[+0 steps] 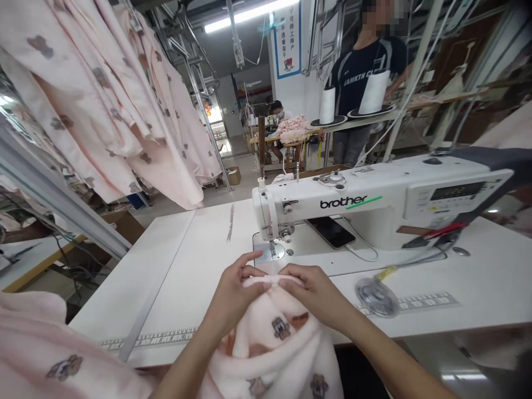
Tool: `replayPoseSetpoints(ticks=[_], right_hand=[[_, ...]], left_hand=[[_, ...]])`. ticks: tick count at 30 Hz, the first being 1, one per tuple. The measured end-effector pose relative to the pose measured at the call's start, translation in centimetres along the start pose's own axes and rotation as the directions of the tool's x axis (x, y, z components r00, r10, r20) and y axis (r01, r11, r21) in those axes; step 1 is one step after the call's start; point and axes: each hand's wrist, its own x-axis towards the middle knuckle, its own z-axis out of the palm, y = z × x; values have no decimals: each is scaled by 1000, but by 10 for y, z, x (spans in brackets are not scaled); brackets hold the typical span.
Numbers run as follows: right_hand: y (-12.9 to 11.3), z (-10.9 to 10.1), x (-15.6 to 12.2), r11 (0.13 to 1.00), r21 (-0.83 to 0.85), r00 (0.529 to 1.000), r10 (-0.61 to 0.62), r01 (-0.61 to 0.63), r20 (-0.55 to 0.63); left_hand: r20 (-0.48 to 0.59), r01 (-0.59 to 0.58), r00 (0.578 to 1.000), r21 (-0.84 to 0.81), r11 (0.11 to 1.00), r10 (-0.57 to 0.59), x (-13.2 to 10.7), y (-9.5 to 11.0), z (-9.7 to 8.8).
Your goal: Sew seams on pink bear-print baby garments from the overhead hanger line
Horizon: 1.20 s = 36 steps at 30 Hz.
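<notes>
Both my hands pinch the folded edge of a pale pink fleece garment printed with brown bears. My left hand grips the fold between thumb and fingers, its index finger stretched toward the needle plate. Close beside it, my right hand pinches the same edge with thumb and fingertips. The held edge lies just in front of the presser foot of a white sewing machine, not under it. From the held edge the cloth hangs down over the table's front toward my lap.
A phone with a cable lies under the machine arm. A round clear dish sits right, near a ruler strip. Pink garments hang at upper left; more pink cloth lies lower left. A person stands behind thread cones.
</notes>
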Motion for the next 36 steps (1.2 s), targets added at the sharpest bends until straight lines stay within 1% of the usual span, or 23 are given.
replayPoseSetpoints(ticks=[1, 3, 5, 7, 10, 12, 17, 23, 31, 36], right_hand=[[6, 1, 6, 999, -20, 998, 39, -40, -40], [19, 1, 22, 983, -138, 989, 110, -123, -93], [33, 0, 40, 929, -306, 975, 175, -209, -137], [44, -1, 57, 865, -417, 959, 230, -279, -164], [58, 2, 77, 812, -477, 942, 292, -336, -165], [64, 4, 84, 781, -509, 932, 322, -361, -167], [75, 3, 88, 741, -538, 915, 353, -402, -197], [74, -3, 90, 717, -551, 903, 368, -427, -220], [76, -2, 90, 709, -587, 920, 302, -391, -248], [79, 1, 89, 675, -637, 928, 256, -372, -270]], left_hand=[[-13, 4, 1000, 31, 1000, -3, 10, -4, 0], [-29, -10, 999, 120, 993, 13, 33, -17, 2], [-31, -22, 999, 207, 978, 29, 56, -31, 4], [-22, -14, 1000, 258, 966, 20, 76, -46, 8], [-24, -12, 1000, 299, 954, 20, 96, -64, 13], [-43, -21, 998, 327, 945, 37, 105, -72, 15], [-62, -5, 998, 318, 948, 26, 118, -77, 16], [-53, -45, 997, 287, 957, 63, 126, -77, 20], [-94, -19, 994, 367, 930, 57, 127, -72, 23], [-80, -29, 994, 423, 906, 69, 127, -69, 22]])
